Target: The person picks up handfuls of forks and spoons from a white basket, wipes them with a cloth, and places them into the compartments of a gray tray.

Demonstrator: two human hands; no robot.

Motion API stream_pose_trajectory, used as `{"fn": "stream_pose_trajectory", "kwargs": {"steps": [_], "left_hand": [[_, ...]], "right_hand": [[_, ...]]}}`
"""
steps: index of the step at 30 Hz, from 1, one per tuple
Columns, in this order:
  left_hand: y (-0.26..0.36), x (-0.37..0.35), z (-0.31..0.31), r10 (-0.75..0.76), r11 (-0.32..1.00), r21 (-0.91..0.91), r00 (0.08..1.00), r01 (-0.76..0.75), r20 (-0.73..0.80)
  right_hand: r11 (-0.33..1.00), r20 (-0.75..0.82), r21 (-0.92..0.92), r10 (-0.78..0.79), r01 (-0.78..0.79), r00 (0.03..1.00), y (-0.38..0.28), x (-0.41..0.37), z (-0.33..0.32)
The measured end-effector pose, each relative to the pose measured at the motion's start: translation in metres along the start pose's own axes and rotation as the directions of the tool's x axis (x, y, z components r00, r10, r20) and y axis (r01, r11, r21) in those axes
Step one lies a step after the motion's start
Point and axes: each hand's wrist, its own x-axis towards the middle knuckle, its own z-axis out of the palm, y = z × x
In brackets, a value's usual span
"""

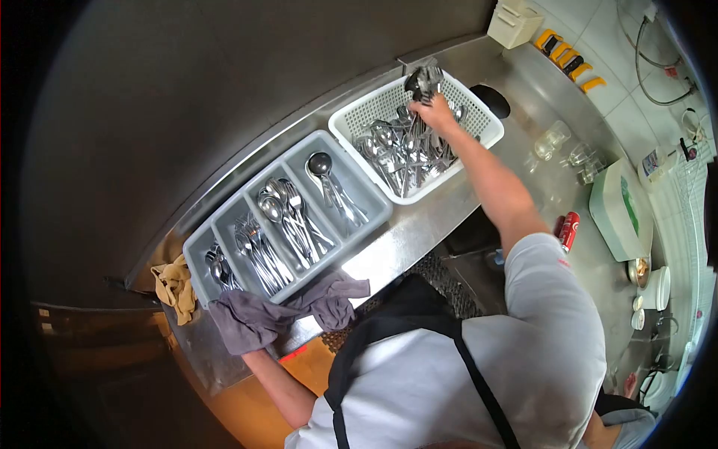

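Observation:
My right hand (436, 114) is closed around a bunch of forks and spoons (429, 78), raised over the white perforated basket (351, 118). Loose cutlery (407, 153) lies jumbled in that basket. Draped over my left hand (253, 356) is a purple-grey cloth (243, 323); it hides the fingers, and its other end trails along the front of the grey cutlery tray (380, 200). Spoons and forks lie sorted in the tray's compartments, with large round spoons (320, 165) in the one nearest the basket.
A tan cloth (173, 288) lies beyond the tray's left end. To the right are glasses (553, 140), a red can (570, 230) and a pale green bin (617, 209). A cream container (514, 22) stands at the back. Part of another person (624, 426) shows at lower right.

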Motion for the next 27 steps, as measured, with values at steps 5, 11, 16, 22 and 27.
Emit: {"fn": "stream_pose_trajectory", "kwargs": {"steps": [5,11,16,22,27], "left_hand": [[-0.001,0.003,0.001,0.033,0.999,0.042,0.996,-0.029,-0.085],[-0.002,0.002,-0.007,-0.004,1.0,-0.012,0.998,0.003,-0.061],[0.001,0.005,-0.007,-0.005,1.0,0.019,1.0,0.005,0.004],[0.002,0.004,-0.014,-0.02,0.997,0.073,0.999,0.022,-0.034],[0.002,0.003,-0.009,0.011,0.998,0.06,1.0,-0.01,-0.002]], "right_hand": [[0.821,0.15,-0.55,-0.087,0.156,0.985,-0.041,-0.006,-0.001],[0.426,0.4,-0.817,-0.067,0.388,0.914,-0.006,0.004,-0.004],[0.219,0.534,-0.794,-0.198,0.568,0.822,-0.015,0.022,-0.035],[0.226,0.476,-0.823,-0.225,0.521,0.85,-0.025,0.047,-0.05],[0.135,0.698,-0.698,-0.091,0.704,0.71,-0.044,0.058,-0.068]]}}
